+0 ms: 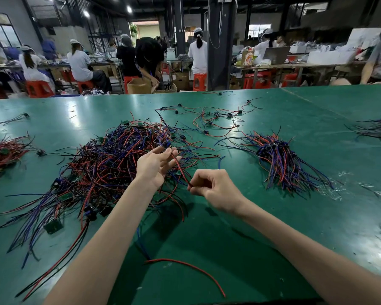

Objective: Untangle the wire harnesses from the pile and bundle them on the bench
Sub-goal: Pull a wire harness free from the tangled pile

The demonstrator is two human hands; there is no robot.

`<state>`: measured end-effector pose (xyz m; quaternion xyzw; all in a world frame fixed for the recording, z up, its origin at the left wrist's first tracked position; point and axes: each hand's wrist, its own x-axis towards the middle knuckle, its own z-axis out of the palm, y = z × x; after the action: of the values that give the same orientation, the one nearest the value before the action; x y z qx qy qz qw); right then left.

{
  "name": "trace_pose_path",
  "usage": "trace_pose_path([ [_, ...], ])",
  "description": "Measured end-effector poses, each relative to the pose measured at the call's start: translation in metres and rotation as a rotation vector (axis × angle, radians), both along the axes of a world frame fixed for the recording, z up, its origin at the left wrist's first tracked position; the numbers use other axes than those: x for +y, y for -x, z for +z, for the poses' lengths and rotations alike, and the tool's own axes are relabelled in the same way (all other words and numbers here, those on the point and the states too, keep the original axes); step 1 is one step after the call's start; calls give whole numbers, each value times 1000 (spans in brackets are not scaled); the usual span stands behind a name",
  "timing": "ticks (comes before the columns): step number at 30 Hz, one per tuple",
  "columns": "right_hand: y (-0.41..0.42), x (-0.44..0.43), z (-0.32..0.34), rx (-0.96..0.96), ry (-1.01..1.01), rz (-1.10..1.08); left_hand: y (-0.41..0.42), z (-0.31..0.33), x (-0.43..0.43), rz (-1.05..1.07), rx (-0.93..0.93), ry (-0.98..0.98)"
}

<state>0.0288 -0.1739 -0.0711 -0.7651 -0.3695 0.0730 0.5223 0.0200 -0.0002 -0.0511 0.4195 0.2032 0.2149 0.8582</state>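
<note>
My left hand point(156, 165) pinches a harness point(179, 166) by its plug point(167, 146) above the pile point(106, 166); my right hand point(216, 190), fingers curled, pinches the wire's other end (red and black).

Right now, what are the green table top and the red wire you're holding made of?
Green table top: probably a rubber or vinyl mat, smooth, glossy; lamps reflect in it. Red wire: seemingly plastic-coated, smooth, bending between left hand and right hand.

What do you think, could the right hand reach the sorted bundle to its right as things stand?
Probably yes: mostly bare bench lies between the right hand and the bundle. Its fingers pinch a wire that the left hand also holds, so it must let go first.
</note>
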Motion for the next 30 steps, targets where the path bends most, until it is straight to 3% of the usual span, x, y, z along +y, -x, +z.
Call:
trace_pose_path([
  [2, 0, 0, 2, 15, 15, -26, 0, 1, 1, -12, -8, 35],
  [6, -3, 2, 4, 605, -41, -32, 0, 3, -1, -21, -35, -2],
  [8, -6, 1, 3, 734, -17, -20, 2, 4, -5, -24, -36, -73],
  [14, -36, -26, 19, 685, 217, 243, 5, 13, -17, -180, -49, -88],
  [16, -52, -37, 25, 716, 155, 216, 8, 13, -28, -334, -22, -130],
  [21, -67, -42, 21, 752, -232, 30, 13, 2, -58, -633, 33, -217],
  [30, -61, -34, 13, 778, -242, -34, 14, -11, -68, -677, 138, -289],
])
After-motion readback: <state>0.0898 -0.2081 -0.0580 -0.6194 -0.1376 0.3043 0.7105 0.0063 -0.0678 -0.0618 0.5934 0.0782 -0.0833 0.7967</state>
